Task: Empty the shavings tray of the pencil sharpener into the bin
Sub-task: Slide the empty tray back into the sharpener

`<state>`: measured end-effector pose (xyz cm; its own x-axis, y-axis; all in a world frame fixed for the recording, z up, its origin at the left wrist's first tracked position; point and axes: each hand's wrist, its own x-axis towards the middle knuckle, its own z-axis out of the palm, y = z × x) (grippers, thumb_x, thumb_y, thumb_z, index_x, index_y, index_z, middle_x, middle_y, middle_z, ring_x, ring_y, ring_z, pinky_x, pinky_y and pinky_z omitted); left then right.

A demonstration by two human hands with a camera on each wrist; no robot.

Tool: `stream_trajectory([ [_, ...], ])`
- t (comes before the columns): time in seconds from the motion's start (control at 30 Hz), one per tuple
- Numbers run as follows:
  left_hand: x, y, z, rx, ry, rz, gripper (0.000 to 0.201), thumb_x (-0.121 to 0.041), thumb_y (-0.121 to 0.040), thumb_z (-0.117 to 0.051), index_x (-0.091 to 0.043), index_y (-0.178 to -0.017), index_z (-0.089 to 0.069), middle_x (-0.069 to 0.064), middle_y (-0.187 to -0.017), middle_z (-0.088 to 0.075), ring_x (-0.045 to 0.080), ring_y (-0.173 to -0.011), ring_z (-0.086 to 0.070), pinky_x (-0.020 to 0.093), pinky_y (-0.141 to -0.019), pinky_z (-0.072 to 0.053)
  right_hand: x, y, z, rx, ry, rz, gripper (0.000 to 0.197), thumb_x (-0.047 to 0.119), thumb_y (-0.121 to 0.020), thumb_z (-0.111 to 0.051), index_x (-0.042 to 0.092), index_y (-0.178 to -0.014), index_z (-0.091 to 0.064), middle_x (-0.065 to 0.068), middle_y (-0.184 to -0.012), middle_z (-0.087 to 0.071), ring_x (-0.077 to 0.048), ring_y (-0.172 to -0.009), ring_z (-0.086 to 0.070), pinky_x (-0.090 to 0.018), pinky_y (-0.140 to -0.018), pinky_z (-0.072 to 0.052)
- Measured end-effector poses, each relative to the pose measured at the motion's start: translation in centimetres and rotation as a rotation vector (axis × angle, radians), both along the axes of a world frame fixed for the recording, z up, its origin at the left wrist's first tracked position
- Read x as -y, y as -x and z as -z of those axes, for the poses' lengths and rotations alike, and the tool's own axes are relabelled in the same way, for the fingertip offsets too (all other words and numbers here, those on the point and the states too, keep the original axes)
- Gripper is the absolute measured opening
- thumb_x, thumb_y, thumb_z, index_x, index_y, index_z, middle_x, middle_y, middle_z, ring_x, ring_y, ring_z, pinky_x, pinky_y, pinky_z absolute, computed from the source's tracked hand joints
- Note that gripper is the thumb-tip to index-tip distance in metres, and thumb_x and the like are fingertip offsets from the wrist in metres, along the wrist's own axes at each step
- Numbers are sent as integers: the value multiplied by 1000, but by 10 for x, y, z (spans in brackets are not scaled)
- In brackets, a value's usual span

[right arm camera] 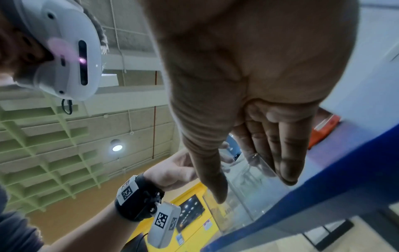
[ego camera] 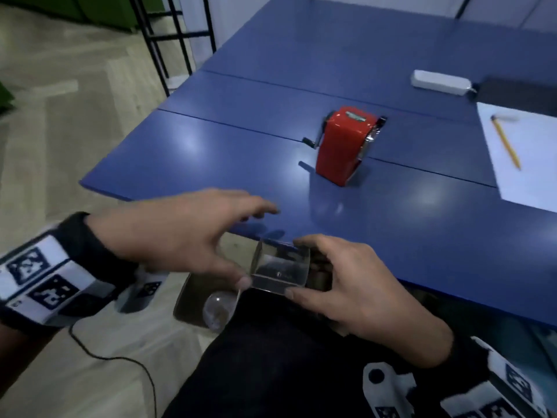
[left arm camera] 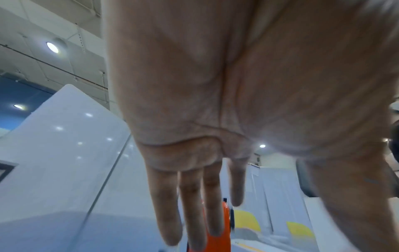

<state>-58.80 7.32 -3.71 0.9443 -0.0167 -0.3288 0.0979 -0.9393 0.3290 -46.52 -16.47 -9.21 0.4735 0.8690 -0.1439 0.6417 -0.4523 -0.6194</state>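
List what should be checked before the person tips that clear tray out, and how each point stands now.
1. Tray out of the red sharpener: ok.
2. Firm grip: ok for the right hand, thumb and fingers pinching the tray's end; the left hand only touches a corner with its thumb.
3. Tray over the bin: not ok, it sits a little to the bin's right.
4. Bin open: ok.
5. Shavings left in the tray: cannot tell.
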Motion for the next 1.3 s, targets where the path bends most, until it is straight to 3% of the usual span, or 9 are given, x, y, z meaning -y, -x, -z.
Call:
stream_trajectory([
  [0.1, 5, -40, -30, 171, -27, -10, 100, -71, -75, -77, -44, -161, -34, -24, -147, -52, -5, -123, -52, 15, -99, -45, 38, -14, -4, -10, -4, 122, 73, 61, -79, -82, 37, -143, -57, 24, -128, -65, 2, -117, -62, -23, -98, -53],
  [0.23, 2, -107, -41, 338, -131, 24, 103, -55, -79, -85, -25, -163, -34, 3, -155, -52, 20, -136, -54, 26, -105, -39, 72, -28, -8, -37, -61, 258, 72, 57, -76, -88, 37, -140, -62, 28, -120, -69, 11, -111, -65, -16, -97, -55],
  [0.4, -2, -187, -30, 203, -225, 89, 130, -41, -72, -97, -19, -170, -14, 9, -168, -32, 30, -151, -41, 44, -123, -39, 89, -39, -9, -46, -98, 370, 69, 54, -74, -90, 34, -136, -65, 25, -115, -70, 14, -105, -66, -8, -90, -54],
  [0.57, 3, -236, -23, 139, -292, 173, 113, -35, -61, -102, -24, -155, -41, 5, -144, -60, 31, -129, -59, 50, -110, -50, 99, -43, -4, -40, -118, 444, 69, 54, -72, -93, 31, -132, -66, 21, -114, -72, 7, -100, -70, -18, -91, -59],
  [0.7, 4, -247, -31, 69, -310, 165, 87, -43, -55, -104, -29, -127, -56, -4, -112, -71, 27, -104, -68, 47, -95, -58, 107, -46, -2, 0, -130, 513, 68, 60, -69, -91, 33, -126, -66, 19, -110, -73, 3, -95, -70, -27, -87, -62],
  [0.87, 10, -240, -36, 33, -282, 183, 81, -41, -53, -104, -35, -119, -58, -9, -106, -73, 21, -97, -71, 49, -92, -61, 109, -46, -2, 3, -136, 577, 64, 60, -67, -92, 34, -117, -63, 19, -107, -72, 3, -92, -70, -26, -83, -61],
  [1.07, 40, -219, -36, 10, -243, 310, 89, -32, -55, -104, -36, -130, -58, -16, -111, -68, 13, -99, -67, 44, -90, -61, 109, -37, 0, 22, -102, 595, 59, 58, -69, -93, 36, -110, -57, 25, -104, -66, 7, -89, -65, -10, -65, -47],
  [1.2, 60, -210, -33, 16, -234, 442, 88, -25, -56, -100, -41, -131, -56, -14, -119, -65, 17, -106, -64, 49, -94, -59, 113, -29, 8, 25, -120, 610, 56, 59, -69, -93, 38, -108, -58, 23, -105, -70, 8, -89, -66, -11, -67, -49],
  [1.3, 68, -209, -33, 27, -235, 492, 100, -12, -68, -92, -45, -151, -46, -8, -135, -56, 19, -122, -56, 50, -105, -53, 116, -23, 10, 25, -122, 626, 55, 59, -70, -92, 39, -109, -58, 23, -105, -69, 7, -92, -66, -12, -69, -47],
])
